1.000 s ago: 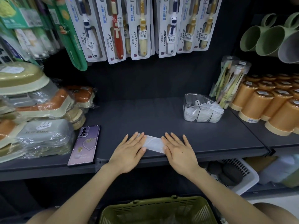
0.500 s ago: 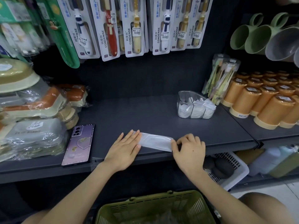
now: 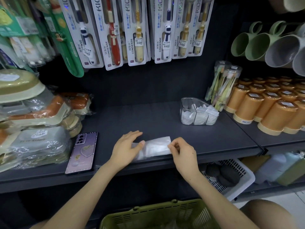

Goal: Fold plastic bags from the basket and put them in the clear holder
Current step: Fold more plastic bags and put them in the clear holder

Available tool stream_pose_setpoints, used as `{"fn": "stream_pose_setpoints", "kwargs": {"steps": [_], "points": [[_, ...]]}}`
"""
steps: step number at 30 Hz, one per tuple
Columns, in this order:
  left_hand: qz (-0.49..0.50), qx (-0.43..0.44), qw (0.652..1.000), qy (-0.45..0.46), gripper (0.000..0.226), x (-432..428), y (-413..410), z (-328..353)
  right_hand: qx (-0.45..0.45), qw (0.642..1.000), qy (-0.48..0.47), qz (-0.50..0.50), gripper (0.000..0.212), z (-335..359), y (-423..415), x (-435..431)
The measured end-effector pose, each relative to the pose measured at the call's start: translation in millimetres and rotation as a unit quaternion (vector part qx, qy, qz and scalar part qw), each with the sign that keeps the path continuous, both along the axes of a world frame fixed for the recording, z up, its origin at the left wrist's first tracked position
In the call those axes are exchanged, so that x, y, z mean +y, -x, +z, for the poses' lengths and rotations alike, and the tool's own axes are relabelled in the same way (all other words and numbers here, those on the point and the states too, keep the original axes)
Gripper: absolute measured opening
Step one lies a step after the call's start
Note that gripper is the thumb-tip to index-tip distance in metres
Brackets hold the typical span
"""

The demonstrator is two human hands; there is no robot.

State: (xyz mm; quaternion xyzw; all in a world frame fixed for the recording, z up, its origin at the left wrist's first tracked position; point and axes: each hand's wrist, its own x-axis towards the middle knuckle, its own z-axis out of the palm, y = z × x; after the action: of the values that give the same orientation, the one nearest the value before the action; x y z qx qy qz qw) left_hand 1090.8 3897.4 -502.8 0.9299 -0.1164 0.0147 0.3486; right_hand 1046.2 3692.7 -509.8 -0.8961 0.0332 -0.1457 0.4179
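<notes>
Pinching the right end of a folded plastic bag point(image 3: 156, 147) between thumb and curled fingertips, the right hand point(image 3: 183, 154) holds it at the front edge of a dark grey shelf point(image 3: 148, 116). The bag is a pale, flattened strip lying crosswise on the matte surface. Just left of that pinch, the left hand point(image 3: 125, 149) rests on the bag's other end with relaxed, nearly straight fingers, gripping nothing, its thumb lying on the plastic.

Beyond the grip and off to its right, well apart from both hands, stands the clear holder point(image 3: 184, 104) with white folded bags packed into its compartments (how many I cannot count from here). Directly below the grip, under the shelf's lip, sits the olive-green basket point(image 3: 145, 212); what is in it is too dim to make out.

Left of the left hand, a purple phone point(image 3: 82, 152) lies face down near the shelf edge, beside stacked goods in clear wrap point(image 3: 33, 142). High above the grip, carded toothbrushes point(image 3: 115, 30) hang in a row against the dark back panel. Far right of the holder, orange cups point(image 3: 264, 109) crowd the neighbouring shelf, with green mugs point(image 3: 247, 43) hanging above them. Lower right of the grip, a white slotted bin point(image 3: 249, 177) holds dark lumps.
</notes>
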Motion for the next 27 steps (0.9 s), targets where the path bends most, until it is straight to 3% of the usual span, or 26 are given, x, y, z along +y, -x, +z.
{"fn": "stream_pose_setpoints", "kwargs": {"steps": [2, 4, 7, 12, 17, 21, 27], "points": [[-0.052, 0.038, 0.998, 0.012, 0.034, -9.4, -2.1, 13.2, -0.003, 0.999, -0.011, 0.052, 0.018, 12.9, -1.8, -5.0], [-0.086, 0.112, 0.986, 0.084, 0.017, -16.1, -3.5, 21.7, 0.006, 0.995, -0.028, 0.094, 0.024, 26.0, -4.5, -9.5], [-0.091, 0.171, 0.966, 0.17, 0.02, -20.2, -1.9, 32.6, 0.006, 0.988, -0.055, 0.144, 0.027, 45.5, -14.0, -17.2], [-0.1, 0.219, 0.941, 0.237, 0.018, -23.2, 12.7, 42.1, 0.016, 0.979, -0.121, 0.162, 0.027, 70.9, -32.0, -18.9], [-0.05, 0.237, 0.908, 0.341, 0.011, -24.2, 22.1, 43.2, 0.095, 0.938, -0.292, 0.16, 0.028, 72.8, -19.3, -12.6], [-0.026, 0.239, 0.892, 0.382, 0.012, -25.1, 28.9, 43.2, 0.183, 0.924, -0.286, 0.178, 0.016, 58.3, -1.3, -4.5], [-0.011, 0.246, 0.87, 0.427, 0.025, -25.6, 35.2, 45.8, 0.145, 0.918, -0.339, 0.146, 0.01, 52.9, 1.2, 5.4]]}}
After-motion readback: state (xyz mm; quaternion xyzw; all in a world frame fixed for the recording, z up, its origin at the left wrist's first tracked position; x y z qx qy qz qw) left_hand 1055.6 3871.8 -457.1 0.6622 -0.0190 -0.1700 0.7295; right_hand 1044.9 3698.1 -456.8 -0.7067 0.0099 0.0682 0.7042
